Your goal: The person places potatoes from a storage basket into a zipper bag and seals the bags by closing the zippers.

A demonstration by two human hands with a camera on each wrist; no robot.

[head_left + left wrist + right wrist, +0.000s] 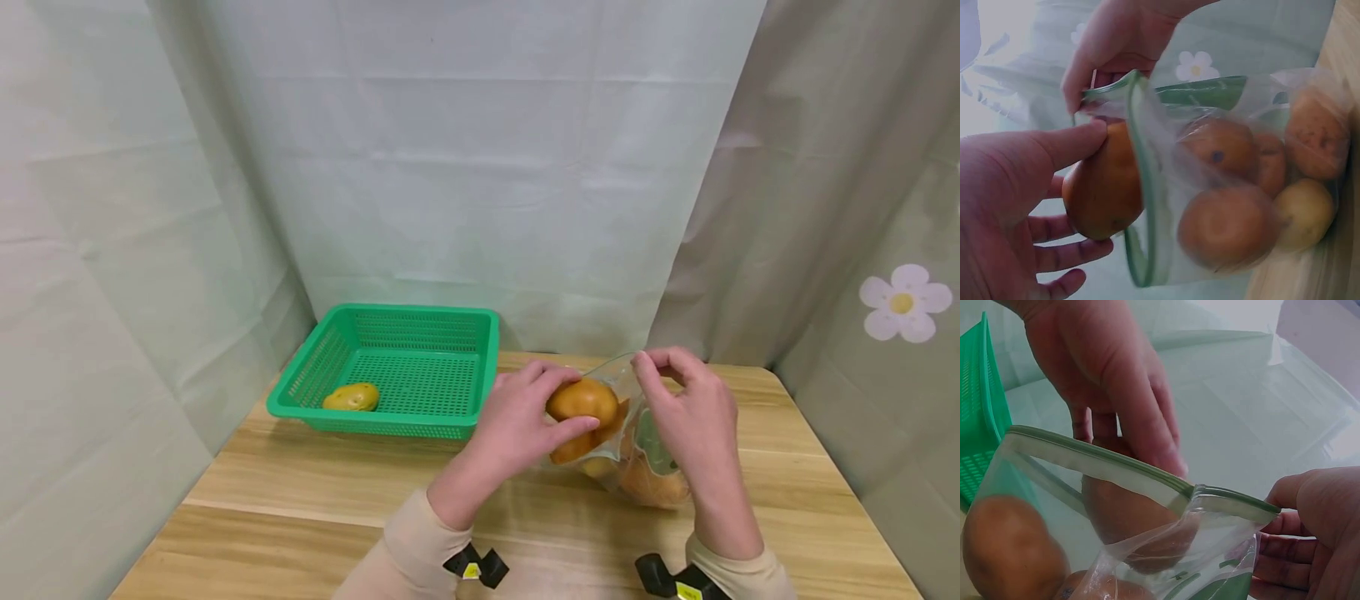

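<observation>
My left hand [517, 421] grips a brown potato [582, 400] at the mouth of a clear zip bag [637, 450]. In the left wrist view the left hand [1016, 206] curls round the potato [1104, 187] just outside the bag's green-edged opening [1144, 187]. My right hand [686, 408] pinches the bag's top rim and holds it up. Its fingers [1094, 62] pinch that rim in the left wrist view, and it [1310, 531] shows low right in the right wrist view, beside the left hand [1116, 381]. Several more potatoes [1229, 225] lie inside the bag.
A green plastic basket [420, 321] stands on the wooden table [300, 500] at the back left, with one yellowish potato [351, 397] in its near left corner. Pale curtains enclose the table on three sides.
</observation>
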